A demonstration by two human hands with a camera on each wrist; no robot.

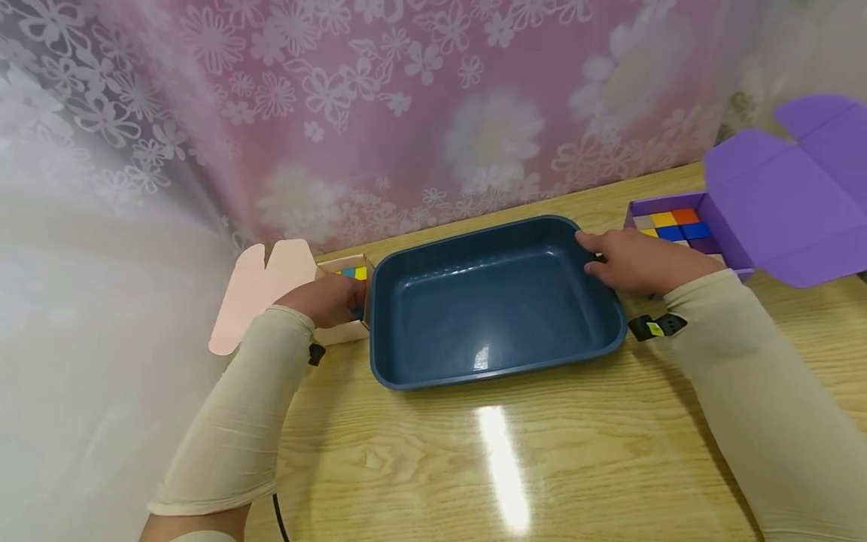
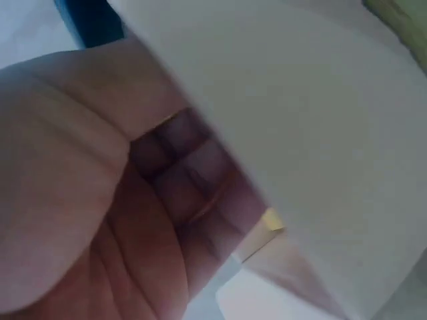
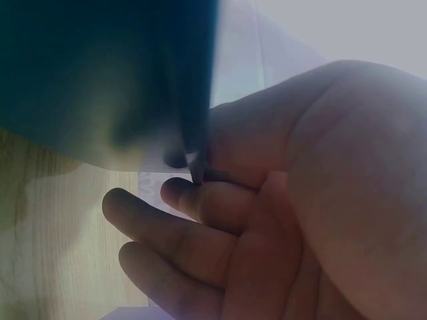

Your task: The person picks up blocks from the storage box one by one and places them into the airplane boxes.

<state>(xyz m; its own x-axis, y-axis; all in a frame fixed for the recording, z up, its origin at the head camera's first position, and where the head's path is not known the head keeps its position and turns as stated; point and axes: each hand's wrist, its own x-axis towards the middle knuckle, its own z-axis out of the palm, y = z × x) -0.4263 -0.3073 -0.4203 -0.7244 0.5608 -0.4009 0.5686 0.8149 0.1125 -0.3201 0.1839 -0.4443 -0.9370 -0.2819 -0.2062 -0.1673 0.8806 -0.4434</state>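
A dark blue rectangular tray (image 1: 497,312) lies in the middle of the wooden table. My right hand (image 1: 633,260) pinches its right rim, thumb on top; in the right wrist view, the other fingers (image 3: 167,237) spread below the edge. My left hand (image 1: 328,299) reaches into a peach cardboard box (image 1: 342,332) beside the tray's left end, fingers bent downward. Yellow and teal blocks (image 1: 348,273) show inside that box, and something blue sits by the fingertips. In the left wrist view, a pale cardboard panel (image 2: 287,113) hides the fingertips; I cannot tell whether they hold a block.
A purple box (image 1: 734,260) with its lid (image 1: 789,196) open stands right of the tray, holding several coloured blocks (image 1: 677,226). The peach box's lid (image 1: 260,290) folds out to the left. A pink floral curtain (image 1: 420,113) hangs behind the table (image 1: 406,459).
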